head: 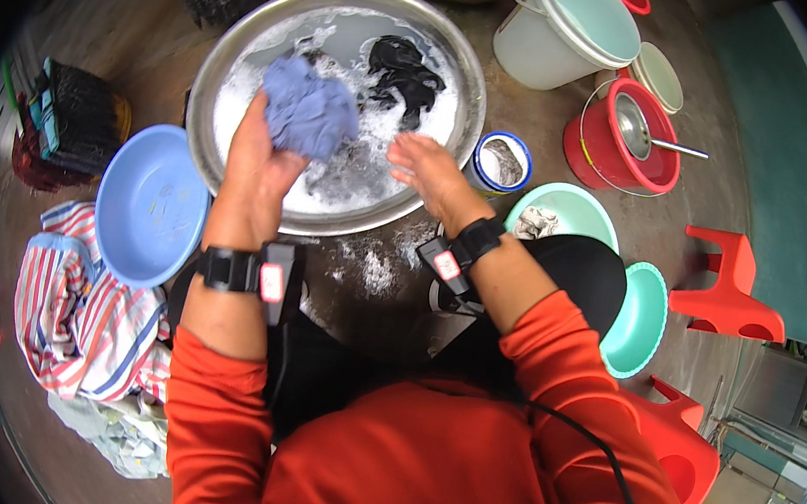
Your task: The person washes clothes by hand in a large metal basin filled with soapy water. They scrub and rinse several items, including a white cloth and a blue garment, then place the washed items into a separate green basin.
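Note:
A crumpled blue cloth (311,109) rests in my left hand (258,153), held over a large round metal basin (475,96). Soapy water with white suds (242,95) fills much of the basin. A wet black garment (402,76) lies bunched in the suds on the far right side. My right hand (428,169) hovers over the basin's near right part with its fingers apart, holding nothing. Close by on its right stands an open round tub of white powder (502,162) with a blue rim.
Left of the basin are a blue plastic basin (147,208), striped fabric (89,328) and a broom (83,118). On the right stand a white bucket (538,51), a red bucket (587,150) with a metal ladle (633,127), a mint basin (595,207) and red stools (724,285).

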Demonstrator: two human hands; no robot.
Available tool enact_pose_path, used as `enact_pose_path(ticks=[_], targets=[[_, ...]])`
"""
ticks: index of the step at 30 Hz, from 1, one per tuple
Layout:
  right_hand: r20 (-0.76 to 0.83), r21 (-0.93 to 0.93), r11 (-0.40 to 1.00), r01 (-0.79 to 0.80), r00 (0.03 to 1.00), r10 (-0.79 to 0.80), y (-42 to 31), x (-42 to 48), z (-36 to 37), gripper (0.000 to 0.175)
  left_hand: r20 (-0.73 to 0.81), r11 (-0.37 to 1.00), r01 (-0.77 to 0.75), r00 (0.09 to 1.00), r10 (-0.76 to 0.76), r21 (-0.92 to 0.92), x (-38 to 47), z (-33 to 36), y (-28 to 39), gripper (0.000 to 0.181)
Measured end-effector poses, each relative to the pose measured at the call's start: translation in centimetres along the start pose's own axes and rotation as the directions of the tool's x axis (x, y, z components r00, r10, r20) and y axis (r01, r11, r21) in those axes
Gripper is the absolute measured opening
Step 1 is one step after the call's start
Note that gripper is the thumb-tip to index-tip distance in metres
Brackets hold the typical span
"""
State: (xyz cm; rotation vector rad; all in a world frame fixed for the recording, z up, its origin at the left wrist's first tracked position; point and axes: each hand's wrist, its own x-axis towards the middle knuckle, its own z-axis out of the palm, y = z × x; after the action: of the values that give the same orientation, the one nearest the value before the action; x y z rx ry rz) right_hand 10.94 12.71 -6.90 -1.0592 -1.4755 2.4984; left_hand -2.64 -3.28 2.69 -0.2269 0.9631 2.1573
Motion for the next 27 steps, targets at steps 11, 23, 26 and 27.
enact_pose_path(ticks=[11,23,26,27], targets=[[-0.594,0.116,0.98,-0.163,0.78,0.2,11.0,8.3,-15.9,0.018,-0.046,0.994,0.113,0.993,-0.113,0.001,-0.6,-2.7,2.3,0.035],[-0.706,0.078,0.997,-0.001,0.706,0.056,1.3,12.8,-20.8,0.026,-0.109,0.996,0.071,0.992,-0.065,0.056,0.6,-0.1,1.4,0.041],[-0.394,-0.077,0.973,0.219,0.89,-0.231,-2.2,10.8,-12.8,0.036,-0.084,0.992,0.045,0.996,-0.036,0.114,0.3,0.6,1.0,0.039],[-0.188,-0.144,0.965,0.22,0.951,-0.245,-3.3,9.7,-9.8,0.041,-0.076,0.992,0.019,0.997,-0.009,0.121,0.2,0.9,0.9,0.039]])
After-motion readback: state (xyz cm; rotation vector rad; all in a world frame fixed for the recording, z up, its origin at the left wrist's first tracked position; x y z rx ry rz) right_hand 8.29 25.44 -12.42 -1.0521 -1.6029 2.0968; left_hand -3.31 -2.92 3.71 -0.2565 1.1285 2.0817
